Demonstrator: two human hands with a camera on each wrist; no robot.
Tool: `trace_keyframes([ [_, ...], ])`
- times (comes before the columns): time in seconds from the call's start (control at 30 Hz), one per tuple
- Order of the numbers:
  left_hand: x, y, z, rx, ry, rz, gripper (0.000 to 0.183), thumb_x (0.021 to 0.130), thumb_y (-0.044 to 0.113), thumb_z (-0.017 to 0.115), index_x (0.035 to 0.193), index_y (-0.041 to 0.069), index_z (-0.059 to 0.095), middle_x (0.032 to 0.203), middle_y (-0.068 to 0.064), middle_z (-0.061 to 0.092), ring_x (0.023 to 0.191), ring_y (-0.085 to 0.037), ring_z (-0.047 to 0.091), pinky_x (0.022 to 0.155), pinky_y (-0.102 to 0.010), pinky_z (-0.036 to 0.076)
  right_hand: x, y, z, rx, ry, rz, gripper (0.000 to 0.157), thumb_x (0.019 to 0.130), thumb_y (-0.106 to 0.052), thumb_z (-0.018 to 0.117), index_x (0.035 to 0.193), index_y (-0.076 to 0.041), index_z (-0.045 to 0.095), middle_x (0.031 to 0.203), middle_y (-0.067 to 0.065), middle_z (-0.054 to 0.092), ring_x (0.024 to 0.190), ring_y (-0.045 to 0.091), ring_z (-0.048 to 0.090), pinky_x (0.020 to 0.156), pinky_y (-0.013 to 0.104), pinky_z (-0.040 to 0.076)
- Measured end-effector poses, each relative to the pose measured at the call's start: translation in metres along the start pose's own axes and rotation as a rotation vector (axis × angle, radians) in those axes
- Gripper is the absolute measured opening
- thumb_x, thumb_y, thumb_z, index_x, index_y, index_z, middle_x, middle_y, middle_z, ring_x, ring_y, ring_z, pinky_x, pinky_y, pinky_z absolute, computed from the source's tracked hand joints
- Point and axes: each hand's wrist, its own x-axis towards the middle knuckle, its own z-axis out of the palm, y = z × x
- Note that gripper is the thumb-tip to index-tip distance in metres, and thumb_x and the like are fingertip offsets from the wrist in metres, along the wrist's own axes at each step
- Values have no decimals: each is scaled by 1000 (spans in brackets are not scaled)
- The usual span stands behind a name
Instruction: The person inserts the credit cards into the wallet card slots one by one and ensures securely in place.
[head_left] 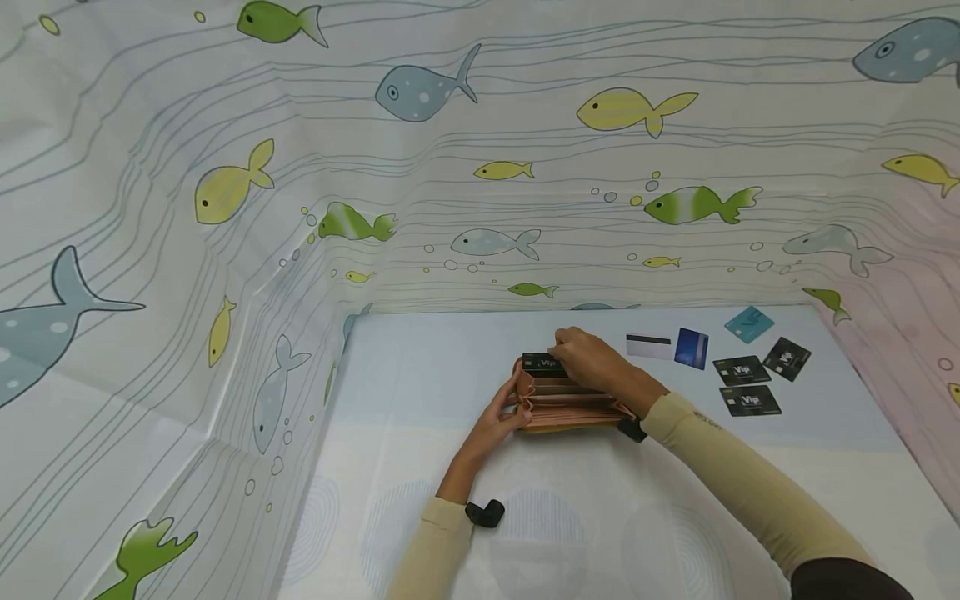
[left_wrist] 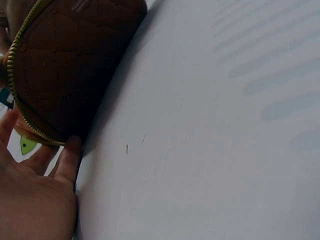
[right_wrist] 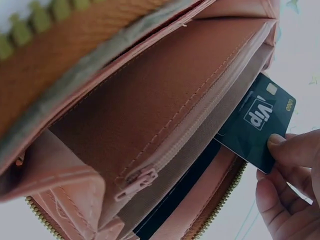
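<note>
A brown quilted wallet (left_wrist: 65, 65) with a brass zipper stands unzipped on the table, its pink-lined compartments (right_wrist: 150, 105) spread apart. My left hand (head_left: 497, 423) holds the wallet's left end, thumb at the front corner and fingers along the side. Over the back of the wallet, my right hand (head_left: 592, 360) pinches a black Vip card (right_wrist: 260, 122) between thumb and fingers. Part of that card is down inside the rear section, behind the zipped inner pocket (right_wrist: 165, 150); its lower part is hidden. A dark strip (right_wrist: 175, 197) shows in the same rear section.
Right of the wallet lie several cards: a white one with a black stripe (head_left: 648, 345), a blue one (head_left: 691, 348), a teal one (head_left: 749, 324) and black Vip cards (head_left: 750, 401). A fish-patterned sheet (head_left: 450, 200) rises behind and left of the table (head_left: 420, 375).
</note>
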Motion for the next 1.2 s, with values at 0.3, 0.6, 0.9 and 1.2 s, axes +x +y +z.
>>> trace_keyframes([
  [0.3,-1,2,-1,2,-28,-14,81,100,14,59,162,34,10,160,-14,31,139,-37,41,101,-40,48,4,-1,-1,-16,-61,5,20,96,-1,64,109,-4,78,91,6,65,81,16,59,70,28,52],
  [0.6,0,0,-2,-2,-26,7,81,100,13,58,162,32,9,160,-15,31,137,-37,44,100,-39,49,6,1,0,17,-30,-3,23,93,3,66,111,-5,77,93,6,71,85,17,66,75,30,56],
  [0.9,2,-2,-1,4,-9,13,80,100,9,58,163,26,12,164,-10,25,141,-37,40,102,-39,48,9,7,3,93,-6,-19,21,88,8,69,103,-5,75,94,7,73,89,19,69,79,33,57],
  [1.2,11,-27,-4,15,6,1,81,100,13,59,161,37,11,163,-10,27,141,-37,40,105,-46,46,11,9,1,137,5,-79,17,91,7,65,97,-3,77,88,9,72,83,19,68,76,33,57],
])
